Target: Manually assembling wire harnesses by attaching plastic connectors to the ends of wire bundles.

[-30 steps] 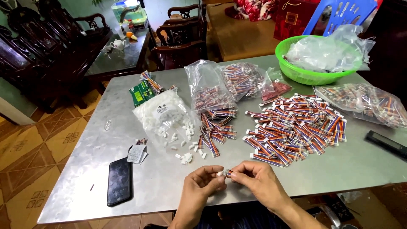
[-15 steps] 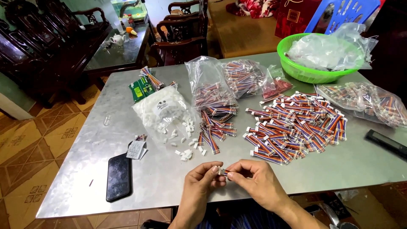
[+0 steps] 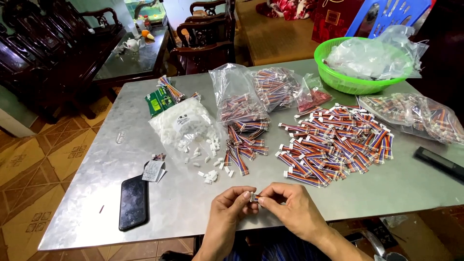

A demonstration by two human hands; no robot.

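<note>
- Head view: since a second ago the left hand (image 3: 231, 209) and right hand (image 3: 292, 209) have barely shifted, staying pinched together at the near edge of the tabletop (image 3: 193, 203); the fitting work looks unfinished.
- Both hands grip one small white connector (image 3: 253, 196) between their fingertips; its wires are hidden by the fingers.
- Loose white connectors (image 3: 210, 175) and a small pile of striped wire leads (image 3: 244, 147) lie just beyond; a black phone (image 3: 133, 202) lies to the left.

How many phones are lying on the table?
2. One black phone lies on the table's left side beside a paper tag; another dark phone lies at the right edge, partly cut off. None seem hidden.
</note>
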